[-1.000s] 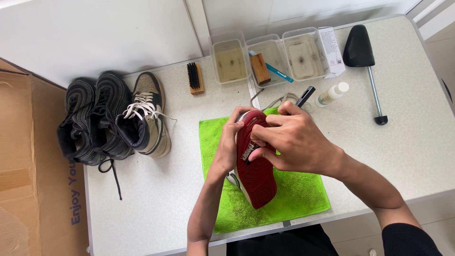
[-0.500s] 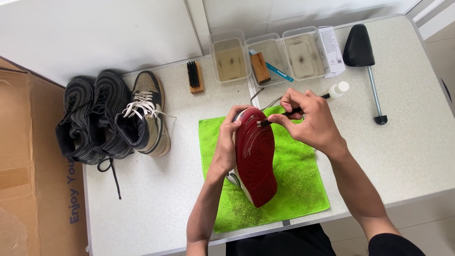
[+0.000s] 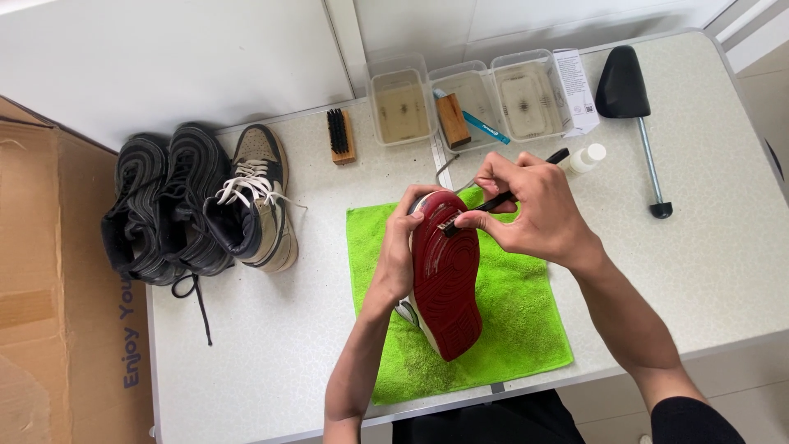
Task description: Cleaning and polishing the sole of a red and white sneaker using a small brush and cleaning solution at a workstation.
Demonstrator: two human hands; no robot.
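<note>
Over the green cloth (image 3: 509, 329) at the bench's near edge, my left hand (image 3: 399, 259) clamps the red-soled shoe (image 3: 445, 279) sole-up while my right hand (image 3: 530, 210) pinches a thin black brush (image 3: 509, 196) against its toe. A slip could flick the small white bottle (image 3: 587, 157) just beyond; open room lies right.

left hand (image 3: 400, 251) gripping, right hand (image 3: 534, 210) pinching, forearms converging
</note>
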